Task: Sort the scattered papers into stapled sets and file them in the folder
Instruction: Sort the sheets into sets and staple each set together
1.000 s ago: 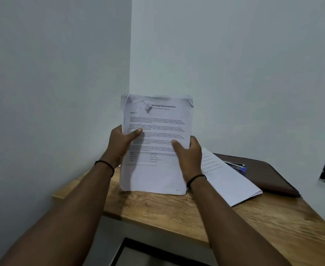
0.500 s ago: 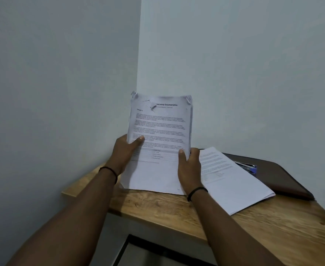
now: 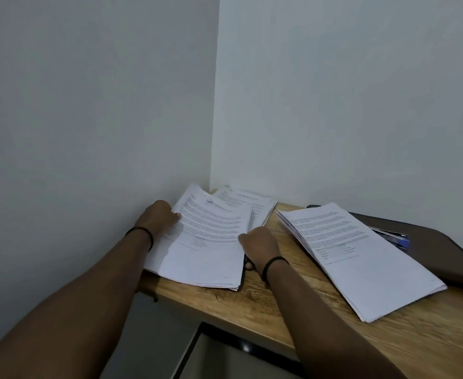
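Resting flat now on the wooden table point(image 3: 252, 305), a paper stack point(image 3: 205, 250) held upright half a second ago. Gripping its left edge, the left hand point(image 3: 158, 217), thumb over the top sheet. Curled at its right edge, the right hand point(image 3: 260, 248), seemingly pinching the sheets, though fingers mostly hidden. Lying to the right, a second paper set point(image 3: 361, 263), overlapping a brown folder point(image 3: 449, 255) with a blue stapler point(image 3: 394, 237). Behind, more papers point(image 3: 257, 205).
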